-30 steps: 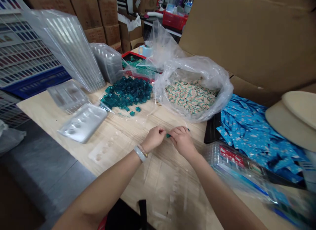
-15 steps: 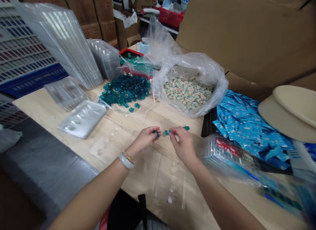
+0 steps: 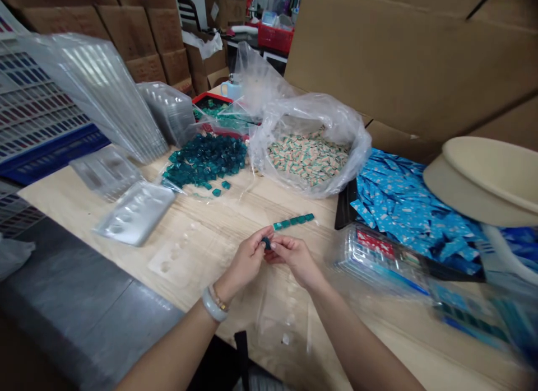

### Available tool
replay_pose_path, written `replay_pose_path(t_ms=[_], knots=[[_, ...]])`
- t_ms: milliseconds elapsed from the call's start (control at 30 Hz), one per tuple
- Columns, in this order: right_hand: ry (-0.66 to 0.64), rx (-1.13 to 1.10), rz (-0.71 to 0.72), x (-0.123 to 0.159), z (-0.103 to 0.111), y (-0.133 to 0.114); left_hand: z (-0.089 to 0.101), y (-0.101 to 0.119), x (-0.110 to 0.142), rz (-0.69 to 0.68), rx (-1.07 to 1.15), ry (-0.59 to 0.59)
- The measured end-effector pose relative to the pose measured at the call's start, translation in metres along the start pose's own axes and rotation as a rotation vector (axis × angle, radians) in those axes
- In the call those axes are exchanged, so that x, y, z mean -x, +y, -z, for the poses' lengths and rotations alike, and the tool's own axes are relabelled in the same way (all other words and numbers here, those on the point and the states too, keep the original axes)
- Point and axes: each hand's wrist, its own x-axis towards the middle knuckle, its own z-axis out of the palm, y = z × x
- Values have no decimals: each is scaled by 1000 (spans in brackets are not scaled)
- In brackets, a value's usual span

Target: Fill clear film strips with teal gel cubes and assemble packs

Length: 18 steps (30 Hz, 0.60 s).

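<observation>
A heap of translucent teal cubes (image 3: pixel 205 161), a clear plastic bag of small pale wrapped pieces (image 3: pixel 309 156) and bright blue sachets (image 3: pixel 407 206) crowd the pale wooden counter (image 3: pixel 218 212). A straight row of teal cubes (image 3: pixel 293 221) now lies there, unlike before. The left hand (image 3: pixel 246 262) and right hand (image 3: pixel 294 259) meet, their fingers (image 3: pixel 277 246) pressed together, pinching a small dark-teal cube (image 3: pixel 267 243) just below the row.

Packing w/shop — stacked cardboard boxes (image 3: pixel 128 35), clear blister trays (image 3: pixel 135 213).
</observation>
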Motion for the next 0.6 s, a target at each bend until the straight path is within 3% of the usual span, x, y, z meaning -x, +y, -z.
replay_pose_path(t_ms=[367,600], knots=[[-11,142,-33,13,-5,18,-7,-3,26,125,-48,19],[-72,120,-3,32,-10,12,-8,11,40,143,186,9]])
